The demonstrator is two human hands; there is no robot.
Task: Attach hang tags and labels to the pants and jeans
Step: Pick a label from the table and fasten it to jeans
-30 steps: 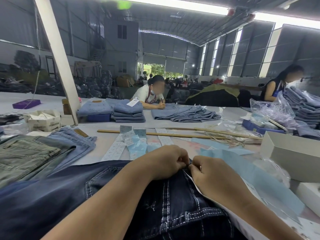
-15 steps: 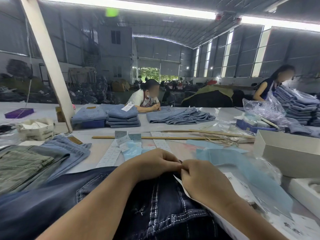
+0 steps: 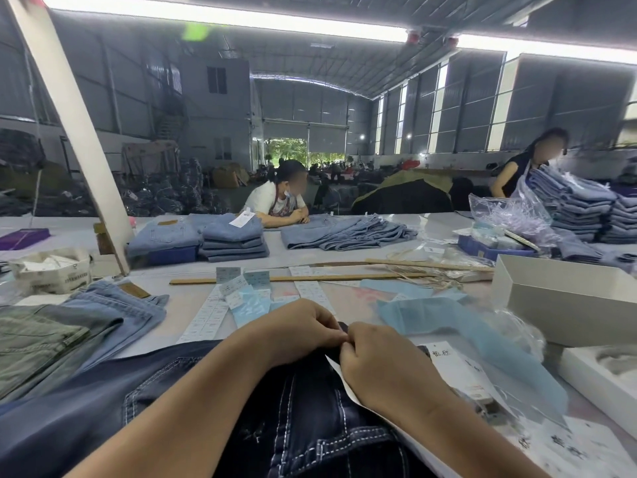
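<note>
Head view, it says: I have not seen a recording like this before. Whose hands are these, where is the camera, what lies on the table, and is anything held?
There is no machine. A person wears one wide-angle camera on the head, looking forward and down.

The left hand and right hand meet, fingers curled, at the top edge of dark jeans lying in front of the person. They seem to pinch something small there; it is hidden by the fingers.

On the table lie strips of white labels, blue sheets, a wooden stick, folded light jeans and an open white box. Two other people work further back.
</note>
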